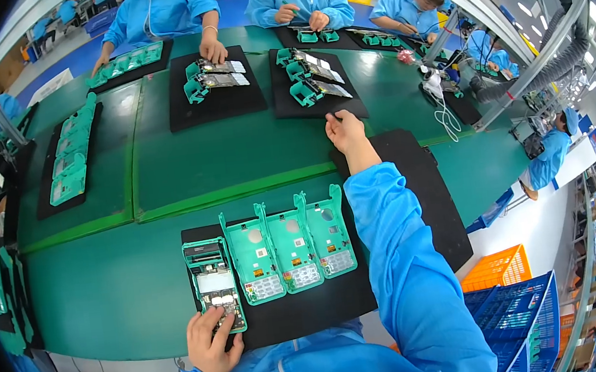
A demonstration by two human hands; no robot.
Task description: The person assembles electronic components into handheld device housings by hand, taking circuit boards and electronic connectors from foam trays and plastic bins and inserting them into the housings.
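Note:
In front of me, at the left end of a black mat [298, 318], lies a green plastic housing with a circuit board [217, 283] inside. My left hand [212, 339] rests spread fingers on the lower end of this board. Beside it stand several open green housings [293, 249] in a row, their insides showing keypad areas. My right arm is stretched far across the table. Fingers of my right hand [347, 132] pinch the near edge of another black mat [319, 110], which carries several green parts with circuit boards [311, 74].
A bare black mat [415, 180] lies under my right forearm. Further mats with green housings [70, 157] and boards [219, 77] sit across the green table [186, 169]. Co-workers [161, 14] face me. Blue and orange crates [502, 269] stand at the right.

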